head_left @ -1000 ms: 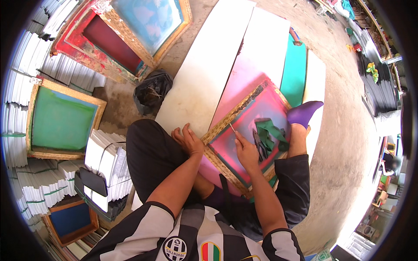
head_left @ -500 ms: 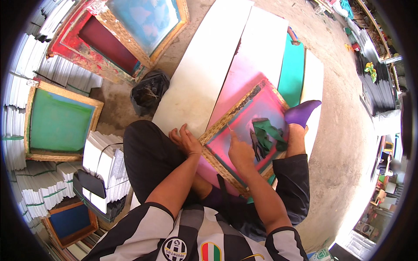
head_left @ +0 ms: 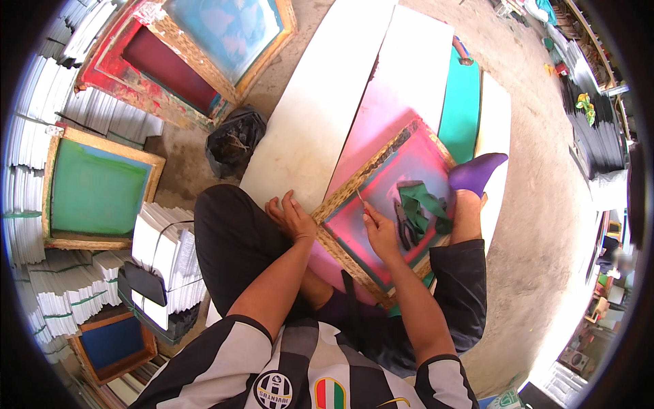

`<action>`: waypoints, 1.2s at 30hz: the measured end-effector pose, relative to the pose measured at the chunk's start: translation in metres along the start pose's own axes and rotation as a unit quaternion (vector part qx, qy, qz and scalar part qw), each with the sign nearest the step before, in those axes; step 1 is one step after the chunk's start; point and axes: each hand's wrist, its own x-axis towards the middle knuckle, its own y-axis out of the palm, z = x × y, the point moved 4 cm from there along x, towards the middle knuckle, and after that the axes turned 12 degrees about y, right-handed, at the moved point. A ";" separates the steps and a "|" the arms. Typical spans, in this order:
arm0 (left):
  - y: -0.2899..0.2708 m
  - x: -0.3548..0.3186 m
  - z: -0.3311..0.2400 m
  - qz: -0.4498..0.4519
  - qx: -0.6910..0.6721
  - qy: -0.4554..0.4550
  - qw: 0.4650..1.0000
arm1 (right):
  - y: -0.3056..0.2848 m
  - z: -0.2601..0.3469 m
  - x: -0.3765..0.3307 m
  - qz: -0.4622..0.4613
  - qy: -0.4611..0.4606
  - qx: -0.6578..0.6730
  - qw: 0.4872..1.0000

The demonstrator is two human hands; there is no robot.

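Note:
A wooden screen-printing frame (head_left: 373,162) with a pink-and-grey mesh lies tilted across the boards between my legs. My right hand (head_left: 381,232) is closed over its mesh, gripping a small tool with a thin metal shaft (head_left: 360,195) and a reddish handle. The shaft's tip reaches the inner edge of the frame's upper left bar. My left hand (head_left: 294,218) lies at the frame's left corner, fingers apart, holding nothing. On the mesh, right of my right hand, are dark-handled pliers (head_left: 407,230) and a crumpled green cloth (head_left: 424,204).
White boards (head_left: 306,102) and a green board (head_left: 460,102) extend beneath the frame. My purple-socked foot (head_left: 477,175) rests at its right side. Leftward are a black plastic bag (head_left: 235,140), a green-mesh screen (head_left: 99,187), other screens and tied stacks of white sheets (head_left: 163,238).
My right index finger, stretched along the tool before, is now curled, and more of the tool shows. The left hand stays at the frame's corner. The view has shifted slightly.

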 end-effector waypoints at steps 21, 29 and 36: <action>0.002 -0.001 0.005 -0.018 0.024 0.024 0.999 | -0.010 -0.010 0.017 0.069 -0.025 0.106 0.992; 0.001 -0.001 0.009 -0.024 0.035 0.026 0.999 | -0.022 0.025 0.004 0.004 -0.086 -0.227 0.970; -0.001 -0.001 0.003 -0.006 -0.001 0.014 1.000 | -0.020 0.003 0.019 0.103 -0.016 0.092 0.990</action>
